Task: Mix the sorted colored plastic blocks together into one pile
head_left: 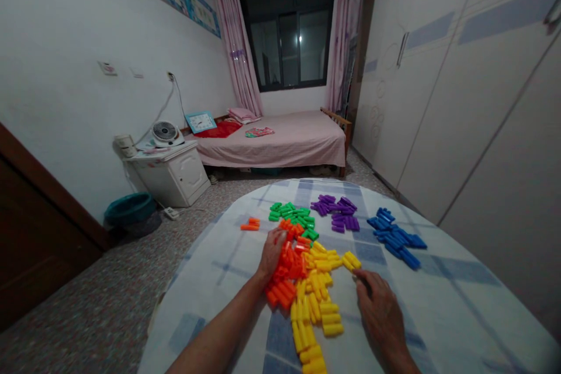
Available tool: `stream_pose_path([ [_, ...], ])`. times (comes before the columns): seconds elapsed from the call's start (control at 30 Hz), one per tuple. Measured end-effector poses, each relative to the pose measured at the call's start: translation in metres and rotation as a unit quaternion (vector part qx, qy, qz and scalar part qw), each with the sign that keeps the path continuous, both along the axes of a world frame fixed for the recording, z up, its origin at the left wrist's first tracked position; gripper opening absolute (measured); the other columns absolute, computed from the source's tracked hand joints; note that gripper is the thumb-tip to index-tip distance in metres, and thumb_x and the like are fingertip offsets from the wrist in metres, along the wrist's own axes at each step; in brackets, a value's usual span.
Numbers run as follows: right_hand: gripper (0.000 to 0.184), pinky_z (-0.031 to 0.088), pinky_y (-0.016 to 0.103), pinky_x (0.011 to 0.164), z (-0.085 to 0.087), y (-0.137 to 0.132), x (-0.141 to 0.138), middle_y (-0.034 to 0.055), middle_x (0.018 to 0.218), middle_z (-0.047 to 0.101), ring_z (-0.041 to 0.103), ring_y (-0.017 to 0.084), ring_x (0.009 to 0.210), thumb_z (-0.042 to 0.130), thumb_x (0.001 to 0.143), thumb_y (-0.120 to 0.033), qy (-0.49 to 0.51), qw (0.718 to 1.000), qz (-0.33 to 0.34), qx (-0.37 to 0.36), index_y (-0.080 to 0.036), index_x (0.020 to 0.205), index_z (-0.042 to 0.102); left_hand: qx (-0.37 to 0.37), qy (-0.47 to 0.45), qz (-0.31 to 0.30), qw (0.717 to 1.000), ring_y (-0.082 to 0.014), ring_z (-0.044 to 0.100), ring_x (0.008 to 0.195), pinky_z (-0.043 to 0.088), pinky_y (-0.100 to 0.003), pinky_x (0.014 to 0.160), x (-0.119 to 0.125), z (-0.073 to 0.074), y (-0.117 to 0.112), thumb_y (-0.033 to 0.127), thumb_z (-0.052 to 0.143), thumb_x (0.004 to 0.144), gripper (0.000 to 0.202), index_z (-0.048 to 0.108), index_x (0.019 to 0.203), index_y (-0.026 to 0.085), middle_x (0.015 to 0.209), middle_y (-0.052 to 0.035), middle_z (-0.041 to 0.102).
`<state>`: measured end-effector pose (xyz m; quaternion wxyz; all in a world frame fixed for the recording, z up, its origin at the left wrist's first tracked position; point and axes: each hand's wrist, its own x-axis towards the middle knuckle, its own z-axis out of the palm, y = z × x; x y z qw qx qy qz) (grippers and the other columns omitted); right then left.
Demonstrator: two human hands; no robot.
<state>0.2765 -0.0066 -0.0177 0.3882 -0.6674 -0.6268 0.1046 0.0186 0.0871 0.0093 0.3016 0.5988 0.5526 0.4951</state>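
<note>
Many small plastic pegs lie sorted by colour on a round table with a blue-checked white cloth (460, 304). My left hand (272, 252) rests on the orange pile (287, 277), fingers curled over several orange pegs near its top. My right hand (379, 310) lies flat on the cloth just right of the yellow pile (315, 304), fingertips close to a yellow peg (352, 260); it holds nothing I can see. Green pegs (294, 215), purple pegs (336, 211) and blue pegs (397, 236) lie in separate heaps farther away. Two stray orange pegs (250, 224) sit to the left.
Beyond the table stands a bed with a pink cover (280, 140), a white bedside cabinet (173, 172) with a small fan (165, 133), and a teal basin (130, 209) on the speckled floor. White wardrobe doors (473, 99) line the right wall.
</note>
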Motion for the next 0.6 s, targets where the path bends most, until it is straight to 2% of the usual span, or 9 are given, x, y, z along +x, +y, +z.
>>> stream_pose_path([
  [0.1, 0.034, 0.041, 0.041, 0.093, -0.001, 0.001, 0.001, 0.009, 0.106, 0.065, 0.056, 0.024, 0.102, 0.037, 0.088, -0.035, 0.003, 1.0, 0.001, -0.001, -0.018, 0.102, 0.063, 0.026, 0.035, -0.095, 0.995, -0.0187, 0.05, 0.121, 0.035, -0.035, 0.108, 0.021, 0.006, -0.009, 0.044, 0.041, 0.09, 0.039, 0.065, 0.108, 0.019, 0.125, -0.0088, 0.058],
  [0.17, 0.033, 0.041, 0.041, 0.093, -0.002, 0.001, 0.001, 0.009, 0.106, 0.065, 0.056, 0.024, 0.102, 0.038, 0.087, -0.034, 0.007, 1.0, 0.0, 0.003, -0.018, 0.102, 0.063, 0.059, 0.083, -0.132, 0.986, -0.0199, 0.047, 0.124, 0.034, -0.038, 0.109, 0.018, 0.008, -0.006, 0.043, 0.042, 0.09, 0.037, 0.064, 0.113, 0.022, 0.13, -0.0074, 0.055],
  [0.23, 0.032, 0.041, 0.04, 0.093, -0.003, 0.001, 0.001, 0.0084, 0.106, 0.065, 0.056, 0.023, 0.102, 0.039, 0.087, -0.032, 0.014, 1.0, 0.002, 0.006, -0.018, 0.102, 0.063, 0.106, 0.143, -0.087, 0.98, -0.0219, 0.045, 0.126, 0.034, -0.042, 0.109, -0.002, 0.006, 0.006, 0.041, 0.042, 0.09, 0.036, 0.063, 0.114, 0.023, 0.132, -0.0076, 0.053],
  [0.33, 0.03, 0.041, 0.039, 0.093, -0.002, 0.001, -0.001, 0.008, 0.104, 0.064, 0.057, 0.022, 0.101, 0.039, 0.086, -0.029, 0.023, 1.0, 0.006, 0.01, -0.018, 0.101, 0.063, 0.141, 0.236, 0.08, 0.958, -0.0247, 0.04, 0.129, 0.029, -0.048, 0.11, -0.053, -0.005, 0.036, 0.037, 0.036, 0.091, 0.036, 0.061, 0.112, 0.021, 0.127, -0.0098, 0.055],
  [0.37, 0.03, 0.041, 0.038, 0.092, -0.002, 0.001, -0.002, 0.0079, 0.104, 0.064, 0.057, 0.021, 0.1, 0.039, 0.087, -0.029, 0.026, 1.0, 0.006, 0.01, -0.018, 0.101, 0.063, 0.131, 0.266, 0.104, 0.949, -0.0263, 0.04, 0.129, 0.029, -0.05, 0.11, -0.071, -0.009, 0.046, 0.036, 0.037, 0.09, 0.035, 0.061, 0.11, 0.021, 0.125, -0.0106, 0.056],
  [0.43, 0.029, 0.042, 0.038, 0.092, -0.001, 0.0, -0.003, 0.0075, 0.103, 0.064, 0.057, 0.021, 0.1, 0.039, 0.087, -0.028, 0.032, 0.999, 0.004, 0.009, -0.019, 0.101, 0.063, 0.124, 0.281, 0.098, 0.947, -0.0322, 0.04, 0.128, 0.024, -0.057, 0.109, -0.101, -0.018, 0.062, 0.036, 0.045, 0.084, 0.03, 0.061, 0.103, 0.019, 0.121, -0.0139, 0.058],
  [0.5, 0.029, 0.042, 0.038, 0.092, 0.0, -0.001, -0.004, 0.0072, 0.103, 0.065, 0.057, 0.021, 0.099, 0.039, 0.087, -0.028, 0.038, 0.999, 0.001, 0.01, -0.019, 0.1, 0.063, 0.122, 0.292, 0.069, 0.946, -0.0349, 0.044, 0.123, 0.025, -0.059, 0.107, -0.116, -0.026, 0.071, 0.036, 0.049, 0.08, 0.027, 0.062, 0.097, 0.019, 0.116, -0.0162, 0.06],
  [0.6, 0.029, 0.042, 0.038, 0.092, 0.0, -0.002, -0.004, 0.0071, 0.103, 0.065, 0.058, 0.021, 0.099, 0.04, 0.086, -0.028, 0.044, 0.999, 0.0, 0.017, -0.02, 0.099, 0.064, 0.124, 0.293, 0.021, 0.948, -0.0323, 0.049, 0.119, 0.033, -0.054, 0.105, -0.102, -0.033, 0.068, 0.037, 0.049, 0.078, 0.028, 0.062, 0.096, 0.021, 0.114, -0.0159, 0.061],
])
